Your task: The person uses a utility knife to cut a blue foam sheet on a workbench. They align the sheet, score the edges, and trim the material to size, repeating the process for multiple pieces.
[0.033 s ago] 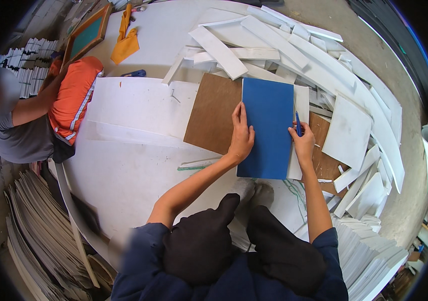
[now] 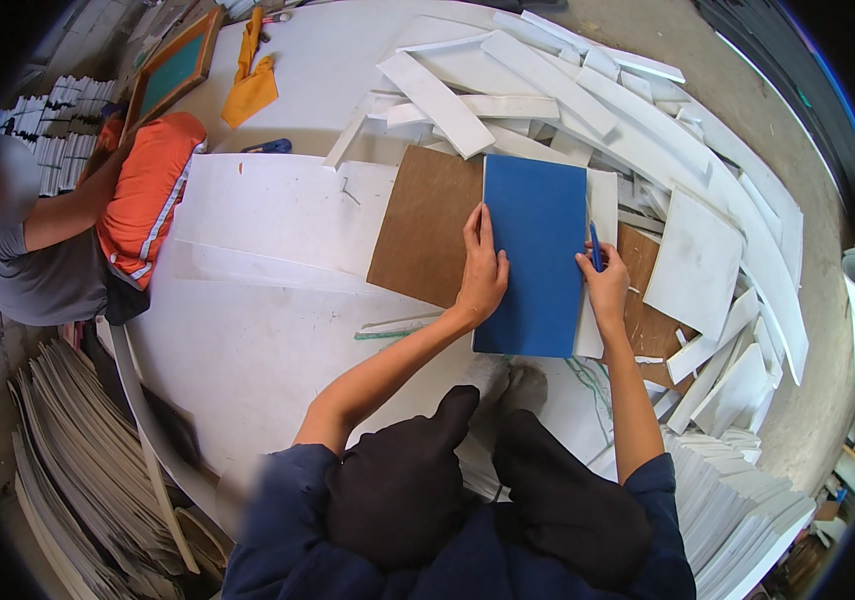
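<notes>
A blue rectangular board (image 2: pixel 534 255) lies in front of me, over a white sheet (image 2: pixel 602 205) whose strip shows along its right side. My left hand (image 2: pixel 485 265) rests at the blue board's left edge, fingers stretched out and thumb on the board. A brown board (image 2: pixel 425 220) shows left of that hand. At the board's right edge my right hand (image 2: pixel 607 287) is closed around a slim blue pen-like tool (image 2: pixel 595 248), held upright; its lower end is hidden by the fingers. Whether it is a pen or a knife I cannot tell.
White offcut strips (image 2: pixel 547 85) are heaped at the far right. A stack of white sheets (image 2: pixel 737 510) stands at the near right. On the left sits another person in orange trousers (image 2: pixel 152 190), by a framed green board (image 2: pixel 172 75). A yellow cloth (image 2: pixel 250 92) and a blue tool (image 2: pixel 267 146) lie there.
</notes>
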`<control>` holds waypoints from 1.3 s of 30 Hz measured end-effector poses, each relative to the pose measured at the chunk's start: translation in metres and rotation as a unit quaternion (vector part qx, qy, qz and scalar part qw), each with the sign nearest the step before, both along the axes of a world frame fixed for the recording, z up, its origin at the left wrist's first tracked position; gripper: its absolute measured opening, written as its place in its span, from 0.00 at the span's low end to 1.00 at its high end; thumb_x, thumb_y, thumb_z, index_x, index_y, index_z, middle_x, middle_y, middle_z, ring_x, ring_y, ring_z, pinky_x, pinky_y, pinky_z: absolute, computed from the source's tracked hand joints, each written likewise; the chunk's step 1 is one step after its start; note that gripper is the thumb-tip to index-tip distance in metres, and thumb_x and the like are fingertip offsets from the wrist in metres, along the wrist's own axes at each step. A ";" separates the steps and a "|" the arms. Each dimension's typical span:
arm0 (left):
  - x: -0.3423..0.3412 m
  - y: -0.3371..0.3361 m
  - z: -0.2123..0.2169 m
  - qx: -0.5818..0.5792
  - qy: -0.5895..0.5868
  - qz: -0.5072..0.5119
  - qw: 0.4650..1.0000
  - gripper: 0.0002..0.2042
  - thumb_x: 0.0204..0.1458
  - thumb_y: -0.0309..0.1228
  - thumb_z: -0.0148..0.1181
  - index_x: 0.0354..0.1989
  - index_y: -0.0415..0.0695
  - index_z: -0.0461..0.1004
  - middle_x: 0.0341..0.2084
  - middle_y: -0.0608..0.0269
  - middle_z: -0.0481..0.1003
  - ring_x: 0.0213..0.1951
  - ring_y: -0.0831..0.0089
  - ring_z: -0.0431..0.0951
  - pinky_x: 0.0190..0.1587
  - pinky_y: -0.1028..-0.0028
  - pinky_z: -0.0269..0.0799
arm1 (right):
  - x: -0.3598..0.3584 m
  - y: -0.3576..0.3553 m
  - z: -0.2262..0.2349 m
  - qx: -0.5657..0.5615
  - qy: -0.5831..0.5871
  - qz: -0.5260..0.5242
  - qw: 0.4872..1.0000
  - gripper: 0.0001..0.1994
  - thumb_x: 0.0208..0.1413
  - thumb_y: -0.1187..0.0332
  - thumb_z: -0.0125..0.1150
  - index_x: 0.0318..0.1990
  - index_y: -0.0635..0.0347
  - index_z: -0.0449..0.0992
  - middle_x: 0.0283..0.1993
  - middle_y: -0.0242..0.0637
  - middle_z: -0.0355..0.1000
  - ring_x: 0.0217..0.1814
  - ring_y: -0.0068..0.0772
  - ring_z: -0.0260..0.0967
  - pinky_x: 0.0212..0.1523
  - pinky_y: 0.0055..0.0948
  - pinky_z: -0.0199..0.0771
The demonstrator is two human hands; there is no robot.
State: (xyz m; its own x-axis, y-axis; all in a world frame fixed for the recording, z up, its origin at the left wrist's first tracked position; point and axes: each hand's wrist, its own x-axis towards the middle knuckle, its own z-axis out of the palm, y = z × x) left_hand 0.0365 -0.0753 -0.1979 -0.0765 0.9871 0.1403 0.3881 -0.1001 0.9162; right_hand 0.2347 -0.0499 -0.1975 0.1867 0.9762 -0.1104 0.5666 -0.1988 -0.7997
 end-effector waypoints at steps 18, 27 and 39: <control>0.014 0.114 -0.010 0.129 0.348 -0.045 0.928 0.21 0.47 0.42 0.57 0.44 0.40 0.66 0.41 0.54 0.67 0.47 0.58 0.64 0.51 0.64 0.57 | -0.005 -0.005 0.004 -0.030 0.023 -0.051 0.998 0.16 0.43 0.69 0.64 0.40 0.67 0.74 0.35 0.46 0.74 0.36 0.39 0.73 0.41 0.31 0.69; 0.011 0.116 -0.009 0.156 0.350 -0.035 0.923 0.19 0.47 0.41 0.58 0.43 0.43 0.68 0.40 0.58 0.68 0.46 0.61 0.66 0.50 0.66 0.57 | -0.009 -0.005 0.005 -0.021 0.042 -0.055 0.997 0.15 0.44 0.67 0.64 0.39 0.66 0.74 0.36 0.48 0.74 0.38 0.42 0.73 0.41 0.33 0.69; 0.010 -0.065 0.024 0.041 0.372 -0.282 0.883 0.48 0.28 0.55 0.65 0.62 0.53 0.53 0.64 0.55 0.46 0.66 0.51 0.37 0.54 0.30 0.25 | 0.001 0.002 -0.004 -0.017 0.042 -0.043 0.998 0.14 0.43 0.67 0.65 0.36 0.64 0.75 0.33 0.44 0.75 0.35 0.38 0.74 0.39 0.31 0.70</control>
